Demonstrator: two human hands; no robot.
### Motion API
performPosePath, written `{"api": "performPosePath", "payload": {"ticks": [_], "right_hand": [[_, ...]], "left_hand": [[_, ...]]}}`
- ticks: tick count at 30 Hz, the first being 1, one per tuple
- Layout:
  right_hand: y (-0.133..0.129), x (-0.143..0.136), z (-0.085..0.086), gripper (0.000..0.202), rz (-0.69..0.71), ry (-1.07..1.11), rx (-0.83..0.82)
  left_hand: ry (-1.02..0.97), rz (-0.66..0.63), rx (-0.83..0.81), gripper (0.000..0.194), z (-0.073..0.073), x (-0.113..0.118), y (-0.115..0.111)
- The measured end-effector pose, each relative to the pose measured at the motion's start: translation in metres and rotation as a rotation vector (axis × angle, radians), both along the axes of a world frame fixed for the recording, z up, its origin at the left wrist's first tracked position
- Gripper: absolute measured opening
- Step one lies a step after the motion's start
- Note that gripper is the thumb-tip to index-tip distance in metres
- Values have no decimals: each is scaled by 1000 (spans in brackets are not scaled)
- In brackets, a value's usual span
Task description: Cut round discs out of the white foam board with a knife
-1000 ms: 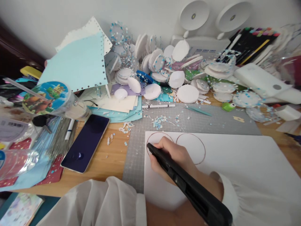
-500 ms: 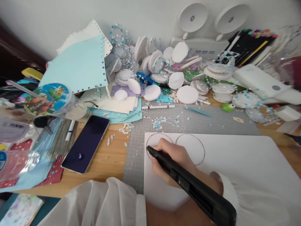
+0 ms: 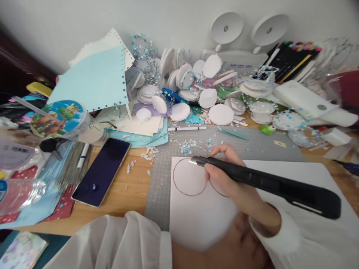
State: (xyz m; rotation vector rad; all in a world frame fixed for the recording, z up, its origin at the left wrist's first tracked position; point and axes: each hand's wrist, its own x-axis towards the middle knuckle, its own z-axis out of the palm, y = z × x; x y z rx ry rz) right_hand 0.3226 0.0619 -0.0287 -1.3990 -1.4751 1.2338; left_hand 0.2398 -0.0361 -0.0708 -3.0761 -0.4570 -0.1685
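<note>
Head view, setting: wooden desk against a pale wall; grey cutting mat under the fingers.
Right hand: fingers pinched round black cutter, close to its blade.
Left hand: below the right fingers, over the sheet, partly hidden and blurred; finger spread can't be told.
White sheet: under both hands, on the mat.
Left circle: brown outline, just left of the right fingers; right circle partly behind them.
Blade: by left circle's upper edge; contact unclear.
Beyond fingers: confetti, white discs.
Left of fingers: phone.
Step (judged): cutter work at left circle's outline.
Next move calls for (judged): sheet held flat, tip kept on the line.
</note>
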Motion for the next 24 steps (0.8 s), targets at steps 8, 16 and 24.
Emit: {"api": "performPosePath", "payload": {"ticks": [8, 16, 24], "right_hand": [[17, 46, 1, 18, 274, 7, -3], [12, 43, -11, 8, 287, 23, -52], [9, 39, -11, 15, 317, 73, -125]], "left_hand": [[-158, -27, 76, 46, -9, 4, 2], [-166, 15, 33, 44, -11, 7, 4], [-188, -10, 12, 43, -10, 6, 8]]}}
